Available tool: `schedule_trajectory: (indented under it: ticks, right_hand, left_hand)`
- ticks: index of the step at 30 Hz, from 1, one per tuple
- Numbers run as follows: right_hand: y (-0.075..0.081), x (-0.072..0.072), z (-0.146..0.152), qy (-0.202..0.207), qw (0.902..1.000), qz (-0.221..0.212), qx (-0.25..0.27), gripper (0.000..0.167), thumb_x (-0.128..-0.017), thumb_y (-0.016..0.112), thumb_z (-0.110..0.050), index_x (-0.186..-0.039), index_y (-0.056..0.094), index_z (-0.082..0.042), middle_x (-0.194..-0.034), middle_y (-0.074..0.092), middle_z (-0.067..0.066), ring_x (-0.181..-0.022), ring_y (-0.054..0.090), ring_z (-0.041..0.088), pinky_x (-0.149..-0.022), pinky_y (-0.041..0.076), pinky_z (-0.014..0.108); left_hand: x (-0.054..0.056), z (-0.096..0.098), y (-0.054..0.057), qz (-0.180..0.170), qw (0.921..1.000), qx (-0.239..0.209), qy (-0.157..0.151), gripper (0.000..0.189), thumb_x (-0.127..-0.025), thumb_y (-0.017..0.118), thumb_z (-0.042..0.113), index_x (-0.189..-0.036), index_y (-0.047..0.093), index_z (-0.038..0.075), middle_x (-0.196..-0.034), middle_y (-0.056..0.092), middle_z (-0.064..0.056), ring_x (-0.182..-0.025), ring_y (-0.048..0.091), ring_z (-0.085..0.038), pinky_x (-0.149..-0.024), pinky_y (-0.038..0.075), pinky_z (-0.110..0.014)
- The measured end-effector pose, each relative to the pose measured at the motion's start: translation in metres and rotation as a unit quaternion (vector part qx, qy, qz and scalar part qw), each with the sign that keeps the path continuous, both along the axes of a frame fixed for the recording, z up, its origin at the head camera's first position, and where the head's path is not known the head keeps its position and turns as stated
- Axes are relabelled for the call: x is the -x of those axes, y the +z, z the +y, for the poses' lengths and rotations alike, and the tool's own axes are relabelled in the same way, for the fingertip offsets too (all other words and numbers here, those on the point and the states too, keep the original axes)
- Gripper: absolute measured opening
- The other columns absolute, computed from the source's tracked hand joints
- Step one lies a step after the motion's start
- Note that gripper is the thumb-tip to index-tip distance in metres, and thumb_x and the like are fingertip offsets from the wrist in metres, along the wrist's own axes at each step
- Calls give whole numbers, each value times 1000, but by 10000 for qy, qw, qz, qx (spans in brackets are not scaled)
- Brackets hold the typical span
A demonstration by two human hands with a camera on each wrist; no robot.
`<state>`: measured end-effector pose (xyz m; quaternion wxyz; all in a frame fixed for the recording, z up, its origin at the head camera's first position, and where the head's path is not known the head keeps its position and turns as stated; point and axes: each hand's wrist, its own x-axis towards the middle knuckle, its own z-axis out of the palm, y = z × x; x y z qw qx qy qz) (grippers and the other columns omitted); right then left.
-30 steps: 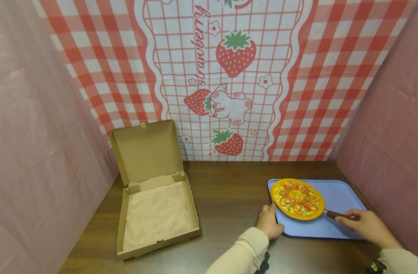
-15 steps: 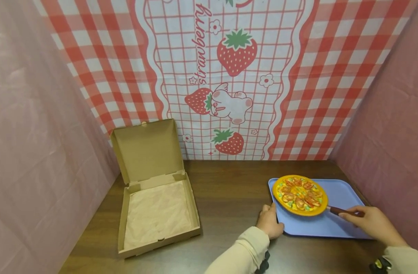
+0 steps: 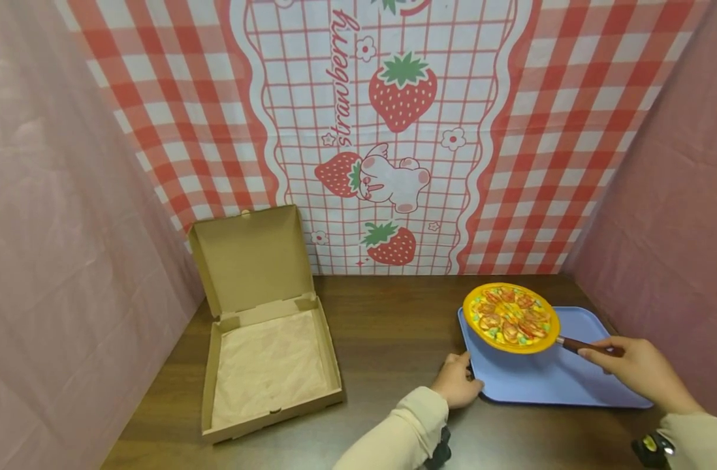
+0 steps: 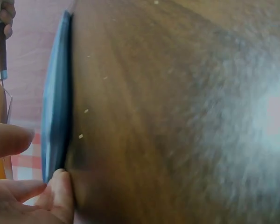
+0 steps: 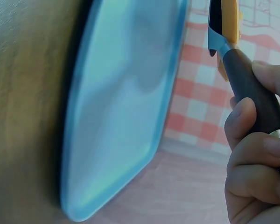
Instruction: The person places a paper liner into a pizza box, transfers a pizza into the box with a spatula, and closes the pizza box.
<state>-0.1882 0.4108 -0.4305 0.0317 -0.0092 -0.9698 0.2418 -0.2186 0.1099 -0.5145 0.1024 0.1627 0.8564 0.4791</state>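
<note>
A round pizza (image 3: 511,316) with a yellow-orange rim and red, yellow and green toppings is held above the blue tray (image 3: 546,385). My right hand (image 3: 643,369) grips the dark brown handle of a pizza server (image 3: 578,344); in the right wrist view, fingers wrap the handle (image 5: 249,88) and its metal neck leads under the pizza. At the tray's left edge is my left hand (image 3: 458,380). In the left wrist view, its fingers curl at the tray rim (image 4: 56,102). Most of the server's blade is hidden beneath the pizza.
On the left of the brown wooden table (image 3: 388,372) stands an open cardboard pizza box (image 3: 211,391) lined with crumpled paper (image 3: 270,365). Its lid (image 3: 253,261) leans up against the checked strawberry backdrop (image 3: 394,130). Pink cloth (image 3: 652,215) hangs along both sides.
My right hand has raised the server and pizza higher above the tray, first drifting slightly right, then back left. My left hand stays at the tray's left edge. The box has not moved.
</note>
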Motion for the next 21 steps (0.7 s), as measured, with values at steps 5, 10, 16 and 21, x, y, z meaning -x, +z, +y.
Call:
schedule_trajectory:
  ticks: [5, 10, 16, 21]
  right_hand:
    - [11, 1, -10, 59, 10000, 5, -29, 48, -94, 63, -44, -105, 72, 2, -74, 66, 2, -60, 46, 5, -51, 33, 24]
    - [20, 3, -20, 94, 9999, 34, -47, 50, -93, 63, -46, -106, 71, 2, -74, 67, 1, -60, 47, 5, -51, 34, 24]
    - [29, 7, -31, 187, 9998, 84, -36, 53, -92, 63, -47, -107, 71, 3, -74, 68, 1, -60, 50, 5, -50, 36, 24]
    - [35, 11, -44, 299, 9994, 142, -67, 55, -92, 62, -49, -109, 71, 3, -72, 67, 0, -60, 52, 6, -50, 38, 25]
  left_hand:
    - [0, -12, 8, -5, 9999, -109, -85, 59, -86, 67, 14, -139, 48, -4, -110, 58, -12, -90, 64, -14, -77, 50, -15]
    - [0, -27, 18, 43, 9999, -99, -114, 61, -88, 66, 16, -141, 46, -4, -116, 61, -15, -92, 66, -18, -77, 52, -18]
    - [3, -48, 32, 375, 9992, -142, -2, 60, -89, 66, 19, -142, 46, 0, -122, 63, -13, -102, 66, -26, -81, 53, -21]
    - [3, -70, 45, 649, 9976, -221, 93, 61, -90, 67, 25, -143, 46, 3, -124, 62, -11, -108, 63, -28, -85, 53, -24]
